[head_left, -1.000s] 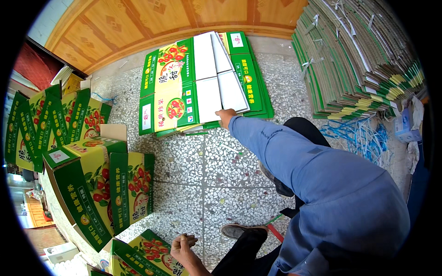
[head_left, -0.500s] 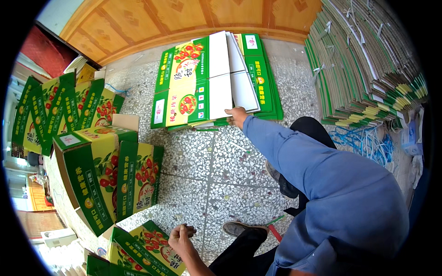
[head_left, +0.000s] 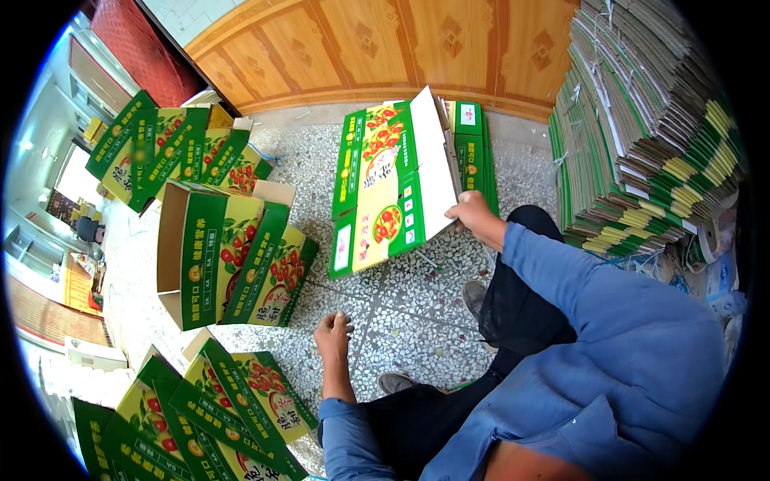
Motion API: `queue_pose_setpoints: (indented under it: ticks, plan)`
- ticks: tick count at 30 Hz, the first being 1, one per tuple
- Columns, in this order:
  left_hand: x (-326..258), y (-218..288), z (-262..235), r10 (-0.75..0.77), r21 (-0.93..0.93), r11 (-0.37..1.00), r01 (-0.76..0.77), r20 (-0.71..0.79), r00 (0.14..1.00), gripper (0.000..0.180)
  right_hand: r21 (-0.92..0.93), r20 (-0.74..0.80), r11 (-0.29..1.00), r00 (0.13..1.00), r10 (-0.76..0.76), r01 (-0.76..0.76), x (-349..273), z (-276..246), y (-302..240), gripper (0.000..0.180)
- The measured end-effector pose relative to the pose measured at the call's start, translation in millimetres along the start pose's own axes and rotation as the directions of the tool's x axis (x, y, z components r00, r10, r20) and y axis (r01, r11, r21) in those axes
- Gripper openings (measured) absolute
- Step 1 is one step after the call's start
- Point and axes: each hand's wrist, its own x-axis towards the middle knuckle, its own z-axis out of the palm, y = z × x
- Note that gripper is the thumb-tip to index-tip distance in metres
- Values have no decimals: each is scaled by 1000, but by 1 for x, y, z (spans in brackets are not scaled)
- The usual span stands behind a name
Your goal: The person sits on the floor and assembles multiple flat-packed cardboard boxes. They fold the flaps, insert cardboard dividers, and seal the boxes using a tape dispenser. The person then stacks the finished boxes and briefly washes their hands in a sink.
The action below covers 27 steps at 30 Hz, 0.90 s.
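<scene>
With our right hand (head_left: 476,216), we held the flattened carton (head_left: 383,178) near its lower right corner, the fingers closed on the white flap. The carton was at the upper centre of the frame, tilted, its printed green and yellow face turned up. Just beyond its right edge, we saw more flat cartons (head_left: 478,160) lying on the speckled floor (head_left: 377,330).

Our left hand (head_left: 332,335) hung near the centre of the frame, below the carton and apart from it, its fingers curled in narrowly with nothing visible in them. Just left of that hand stood opened boxes (head_left: 200,256) printed with red fruit; we had more boxes (head_left: 192,417) at the lower left and others (head_left: 152,148) at the upper left. A tall stack of folded cardboard (head_left: 626,172) filled the upper right, and a wooden panel (head_left: 361,48) ran across the top.
</scene>
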Motion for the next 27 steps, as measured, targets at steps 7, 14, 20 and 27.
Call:
queue_pose_setpoints:
  ticks: [7, 14, 20, 27]
  plan:
    - [-35, 30, 40, -61, -138, 986, 95, 231, 971, 59, -492, 318, 687, 845, -431, 535, -174, -9, -31, 25]
    - [-20, 96, 84, 146, -378, 923, -69, 177, 973, 76, -412, 647, 598, 683, -339, 687, -281, -12, -1, 22]
    - [22, 72, 24, -12, -262, 965, 5, -25, 1000, 84, -361, 776, 691, 613, -149, 626, -256, 30, -42, 40]
    - [35, 40, -2, 55, -244, 969, -41, 51, 997, 66, -254, 729, 798, 651, -214, 547, -165, 156, -9, 76]
